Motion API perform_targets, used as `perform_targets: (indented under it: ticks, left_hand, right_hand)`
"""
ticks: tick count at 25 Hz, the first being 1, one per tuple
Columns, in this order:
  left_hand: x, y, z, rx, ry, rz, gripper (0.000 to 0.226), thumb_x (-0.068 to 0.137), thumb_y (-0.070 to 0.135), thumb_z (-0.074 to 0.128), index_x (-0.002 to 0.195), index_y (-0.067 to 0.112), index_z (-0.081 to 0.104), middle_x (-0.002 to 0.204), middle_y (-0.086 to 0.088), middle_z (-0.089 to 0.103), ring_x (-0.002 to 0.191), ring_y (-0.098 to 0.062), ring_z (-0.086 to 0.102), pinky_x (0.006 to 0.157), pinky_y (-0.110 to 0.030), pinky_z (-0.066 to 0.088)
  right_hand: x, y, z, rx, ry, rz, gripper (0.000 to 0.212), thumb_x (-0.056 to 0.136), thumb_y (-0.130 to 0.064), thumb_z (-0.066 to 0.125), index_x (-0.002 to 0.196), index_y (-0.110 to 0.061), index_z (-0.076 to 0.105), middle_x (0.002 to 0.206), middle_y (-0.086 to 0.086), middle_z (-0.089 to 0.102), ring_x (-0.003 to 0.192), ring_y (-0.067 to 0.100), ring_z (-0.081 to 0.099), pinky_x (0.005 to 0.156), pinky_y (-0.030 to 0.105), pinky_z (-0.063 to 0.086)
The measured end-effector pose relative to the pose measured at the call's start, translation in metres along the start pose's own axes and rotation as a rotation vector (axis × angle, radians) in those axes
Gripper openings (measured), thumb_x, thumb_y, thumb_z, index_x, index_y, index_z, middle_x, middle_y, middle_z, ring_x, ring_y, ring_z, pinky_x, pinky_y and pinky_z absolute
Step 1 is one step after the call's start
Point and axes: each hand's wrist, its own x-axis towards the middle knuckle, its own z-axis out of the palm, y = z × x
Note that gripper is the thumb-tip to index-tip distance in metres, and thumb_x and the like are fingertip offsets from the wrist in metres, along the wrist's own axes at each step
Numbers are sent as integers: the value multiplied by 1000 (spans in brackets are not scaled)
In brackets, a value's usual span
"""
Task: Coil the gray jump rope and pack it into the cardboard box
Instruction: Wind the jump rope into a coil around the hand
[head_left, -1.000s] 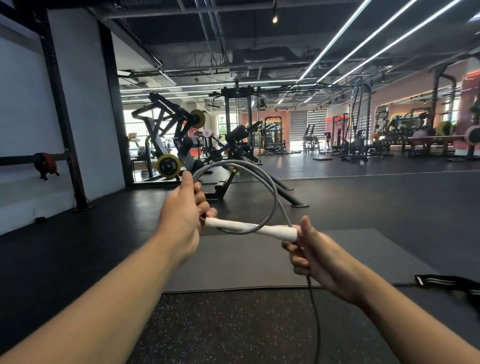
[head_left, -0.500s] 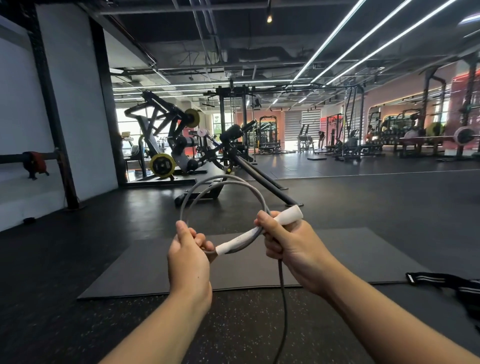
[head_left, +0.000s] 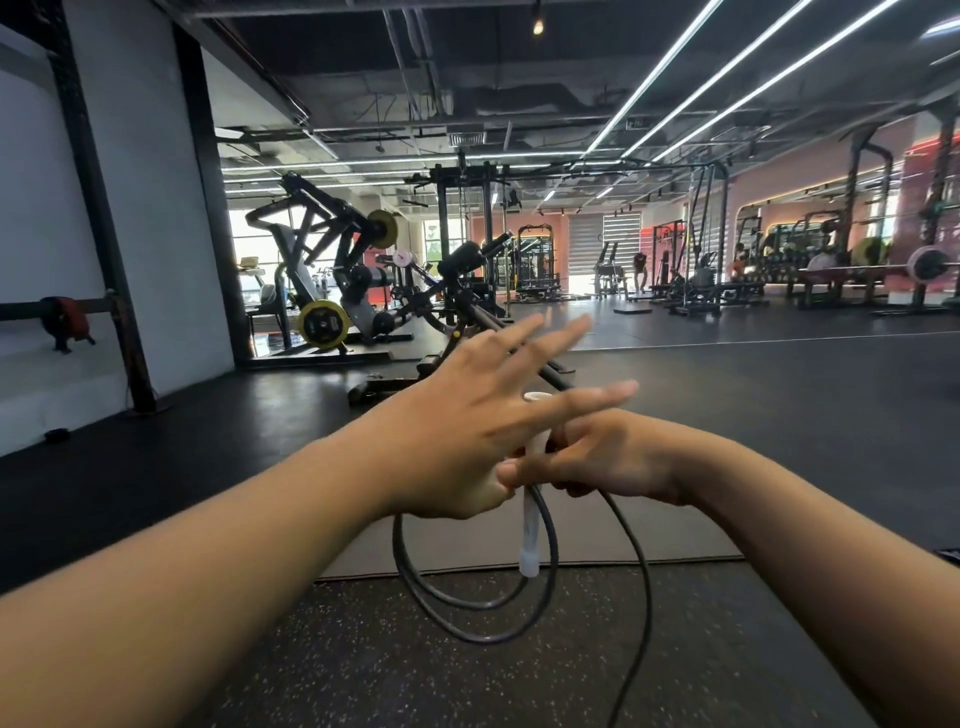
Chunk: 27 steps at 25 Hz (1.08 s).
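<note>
The gray jump rope (head_left: 470, 630) hangs in two loops below my hands, over the floor. Its white handle (head_left: 531, 540) stands nearly upright, with its top end poking up between my hands. My right hand (head_left: 618, 457) is closed around the handle and the rope beside it. A loose length of rope (head_left: 643, 597) drops from that hand toward the bottom of the view. My left hand (head_left: 467, 415) is in front of the handle, blurred, fingers spread wide, its thumb near the handle. No cardboard box is in view.
A gray exercise mat (head_left: 685, 525) lies on the black speckled floor under my hands. Weight machines (head_left: 332, 291) stand behind at left and centre, and racks (head_left: 924, 260) line the far right. A black strap (head_left: 949, 555) shows at the right edge.
The coil has swung from above my hands to hanging below them, and the handle has turned upright. My left hand has let go of the rope and spread its fingers.
</note>
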Motion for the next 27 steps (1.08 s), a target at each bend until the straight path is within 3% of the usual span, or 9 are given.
perform_targets:
  ticks: [2,5,7,9,13,16,19,22,27]
  left_hand:
    - [10,1,2,86,-34,86,91,80,39,68,157,32,21,162,-4,26,150,-28,22,118,-49,28]
    - [11,-1,8,153,-46,84,57,82,31,70,133,17,52,124,-3,59,116,-24,58,96,-37,48]
    - [8,1,11,156,-103,28,28,91,30,61,115,18,54,112,-1,56,101,-21,59,75,-29,43]
    - [6,2,15,133,-192,-68,21,98,36,51,113,21,52,111,2,54,101,-18,58,67,-26,36]
    - [-3,-8,15,-69,-345,-231,23,98,44,49,112,26,50,103,2,56,91,-23,63,72,-37,53]
    - [-10,-17,15,-110,-368,-268,14,96,42,51,100,28,50,98,4,55,86,-22,60,75,-39,52]
    - [-20,-29,17,-195,-292,-406,14,92,38,55,87,27,48,83,8,53,78,-20,57,68,-37,47]
    - [-40,-38,25,-284,-163,-582,13,92,35,58,83,27,53,74,8,54,69,-19,54,59,-34,39]
    - [-55,-32,40,-558,67,-949,29,97,30,56,72,17,54,62,-5,58,50,-23,55,38,-26,39]
  right_hand:
    - [0,-2,0,16,35,9,29,89,-39,76,104,-15,71,86,11,59,76,16,48,69,32,44]
    - [1,4,-1,117,-16,-2,16,90,-33,77,89,-17,74,74,-2,52,66,11,38,60,29,34]
    - [2,8,-2,122,-53,12,18,92,-35,74,88,-17,75,74,-1,50,65,11,36,61,29,31]
    - [4,8,-1,52,-43,24,28,94,-37,71,95,-10,74,79,7,54,70,12,43,67,31,35]
    - [10,-2,1,-71,-16,16,32,92,-46,68,94,-14,74,84,4,77,77,7,60,79,37,45]
    - [15,-9,0,-156,13,-5,41,87,-60,68,86,-20,73,78,2,75,68,6,57,72,32,42]
    - [12,-10,-12,-85,72,48,59,89,-74,53,81,-19,75,71,-2,73,59,12,50,58,29,39]
    - [4,5,-28,176,128,124,75,87,-80,46,83,-11,73,71,12,67,54,23,44,50,30,36]
    - [-1,27,-10,614,93,57,85,66,-85,67,109,-12,66,112,11,72,54,15,36,52,30,37]
